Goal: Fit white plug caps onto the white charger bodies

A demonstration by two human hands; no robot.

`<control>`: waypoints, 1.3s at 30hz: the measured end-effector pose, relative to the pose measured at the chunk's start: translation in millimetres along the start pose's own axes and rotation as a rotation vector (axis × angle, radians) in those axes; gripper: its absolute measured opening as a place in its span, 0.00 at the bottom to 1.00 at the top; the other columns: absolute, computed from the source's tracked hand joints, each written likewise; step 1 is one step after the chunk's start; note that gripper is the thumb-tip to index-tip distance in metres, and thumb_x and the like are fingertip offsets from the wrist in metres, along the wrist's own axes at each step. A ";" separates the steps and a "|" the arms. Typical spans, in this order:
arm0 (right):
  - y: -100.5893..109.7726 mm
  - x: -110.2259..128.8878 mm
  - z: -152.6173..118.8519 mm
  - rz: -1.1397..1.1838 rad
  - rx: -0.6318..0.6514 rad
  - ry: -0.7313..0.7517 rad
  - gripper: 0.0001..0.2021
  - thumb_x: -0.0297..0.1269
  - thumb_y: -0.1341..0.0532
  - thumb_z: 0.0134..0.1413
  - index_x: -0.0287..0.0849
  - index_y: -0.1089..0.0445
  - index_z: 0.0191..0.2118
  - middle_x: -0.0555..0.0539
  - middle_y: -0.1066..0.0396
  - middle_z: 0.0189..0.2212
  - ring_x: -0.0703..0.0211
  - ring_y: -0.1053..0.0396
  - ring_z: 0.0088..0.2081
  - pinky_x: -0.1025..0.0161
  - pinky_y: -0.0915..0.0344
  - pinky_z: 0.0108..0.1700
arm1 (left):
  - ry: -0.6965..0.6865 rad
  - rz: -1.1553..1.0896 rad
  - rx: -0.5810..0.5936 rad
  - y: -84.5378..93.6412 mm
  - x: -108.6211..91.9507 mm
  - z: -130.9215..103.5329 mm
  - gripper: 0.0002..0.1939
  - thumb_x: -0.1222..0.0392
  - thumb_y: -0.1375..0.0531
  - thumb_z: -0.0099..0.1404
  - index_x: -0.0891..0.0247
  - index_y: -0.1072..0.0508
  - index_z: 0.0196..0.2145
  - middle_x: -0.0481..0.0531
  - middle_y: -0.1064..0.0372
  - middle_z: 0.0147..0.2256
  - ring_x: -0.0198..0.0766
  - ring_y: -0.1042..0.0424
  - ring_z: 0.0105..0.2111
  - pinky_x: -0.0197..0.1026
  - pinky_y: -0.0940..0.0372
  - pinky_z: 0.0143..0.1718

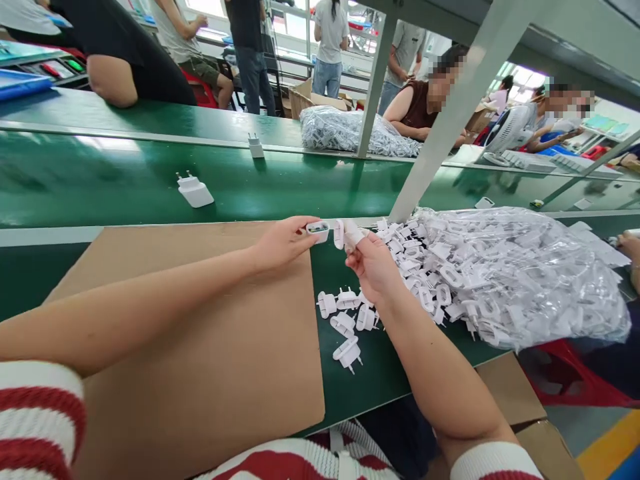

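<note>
My left hand (285, 243) pinches a white charger housing (319, 231), its open end facing right with something green inside. Just to the right, my right hand (370, 260), white covering on its fingertips, grips a white plug cap (339, 235). A small gap separates the two parts. Below the right hand, several loose plug caps (347, 351) with two pins lie on the green table. More of them spill from a clear plastic bag (540, 280) at the right. A brown cardboard sheet (215, 347) lies under my left forearm.
Across the front runs a green conveyor belt (125, 173) carrying an upright charger (195, 191). Another charger (255, 146) stands farther back. A slanted metal post (450, 120) rises behind the bag. Co-workers sit and stand beyond, near another filled bag (335, 129). Cardboard boxes (510, 387) sit below right.
</note>
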State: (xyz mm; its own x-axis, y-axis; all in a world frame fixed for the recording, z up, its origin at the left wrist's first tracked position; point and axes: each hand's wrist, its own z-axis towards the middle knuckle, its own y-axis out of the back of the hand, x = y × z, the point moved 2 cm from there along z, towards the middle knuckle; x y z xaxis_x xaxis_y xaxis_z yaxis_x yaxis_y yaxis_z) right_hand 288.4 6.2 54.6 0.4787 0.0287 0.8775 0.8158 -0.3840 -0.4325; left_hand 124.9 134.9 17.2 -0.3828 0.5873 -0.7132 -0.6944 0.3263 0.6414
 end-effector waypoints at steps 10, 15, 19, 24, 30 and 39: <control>-9.5 -27.4 -11.2 -0.669 0.205 0.409 0.13 0.42 0.26 0.49 0.46 0.20 0.40 0.50 0.23 0.36 0.60 0.26 0.36 0.60 0.28 0.44 | -0.036 -0.116 0.132 3.6 -10.2 -111.8 0.29 0.48 0.36 0.67 0.55 0.31 0.63 0.56 0.27 0.56 0.49 0.27 0.52 0.45 0.31 0.53; -13.1 -33.4 -25.5 -1.125 0.343 0.787 0.12 0.37 0.36 0.64 0.48 0.21 0.50 0.48 0.28 0.37 0.58 0.28 0.38 0.57 0.28 0.42 | -0.057 -0.204 0.126 4.3 -11.1 -106.7 0.16 0.45 0.38 0.69 0.59 0.20 0.44 0.55 0.27 0.42 0.45 0.27 0.43 0.43 0.32 0.46; -19.2 -36.5 -34.6 -1.339 0.417 0.964 0.13 0.32 0.41 0.66 0.45 0.25 0.53 0.45 0.32 0.36 0.54 0.31 0.39 0.57 0.30 0.40 | -0.071 -0.225 0.120 4.3 -10.3 -106.5 0.15 0.45 0.38 0.70 0.59 0.20 0.40 0.54 0.28 0.41 0.44 0.28 0.42 0.43 0.32 0.46; -25.6 -36.6 -39.5 -1.485 0.442 1.071 0.14 0.24 0.44 0.63 0.44 0.27 0.49 0.46 0.36 0.33 0.53 0.37 0.36 0.58 0.35 0.36 | -0.087 -0.227 0.109 1.9 -9.5 -107.0 0.13 0.48 0.37 0.69 0.59 0.20 0.38 0.53 0.28 0.40 0.43 0.28 0.42 0.43 0.32 0.45; -26.8 -32.7 -41.0 -1.461 0.384 1.099 0.16 0.25 0.45 0.63 0.45 0.29 0.52 0.45 0.36 0.35 0.52 0.35 0.37 0.57 0.33 0.38 | -0.069 -0.204 0.105 4.2 -12.8 -106.4 0.14 0.46 0.38 0.69 0.58 0.20 0.39 0.53 0.27 0.40 0.44 0.28 0.42 0.42 0.33 0.44; -32.9 -35.0 -38.6 -1.527 0.481 1.028 0.13 0.21 0.45 0.60 0.43 0.29 0.43 0.45 0.34 0.34 0.53 0.40 0.35 0.59 0.39 0.36 | -0.096 -0.216 0.095 3.9 -11.5 -106.8 0.11 0.50 0.36 0.69 0.59 0.21 0.37 0.51 0.28 0.39 0.41 0.28 0.41 0.41 0.34 0.45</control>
State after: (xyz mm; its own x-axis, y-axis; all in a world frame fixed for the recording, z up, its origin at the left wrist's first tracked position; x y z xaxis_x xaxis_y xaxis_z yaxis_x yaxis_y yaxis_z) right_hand 232.3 -17.8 46.1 -0.8398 -0.5048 0.2000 0.3911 -0.3068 0.8677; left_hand 61.5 50.3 -2.3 -0.1689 0.5625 -0.8094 -0.6916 0.5174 0.5039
